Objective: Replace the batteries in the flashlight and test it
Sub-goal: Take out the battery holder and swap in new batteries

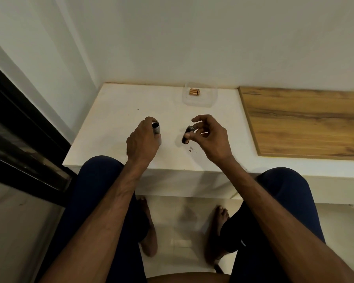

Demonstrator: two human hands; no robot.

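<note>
My left hand (142, 142) grips the grey flashlight body (156, 129) upright over the white table (114, 123), its open end facing up and showing a dark hollow. My right hand (212, 137) pinches a dark cylindrical battery holder (186, 136) between thumb and fingers, tilted, a little to the right of the flashlight body and apart from it. At the back of the table a clear plastic tray (200, 100) holds a few copper-topped batteries (194, 92) lying side by side.
A wooden board (302, 119) covers the right part of the surface. A few small dark specks (192, 149) lie on the table under my right hand. A white wall stands behind, a dark window frame (18, 127) at the left. My knees are below the table edge.
</note>
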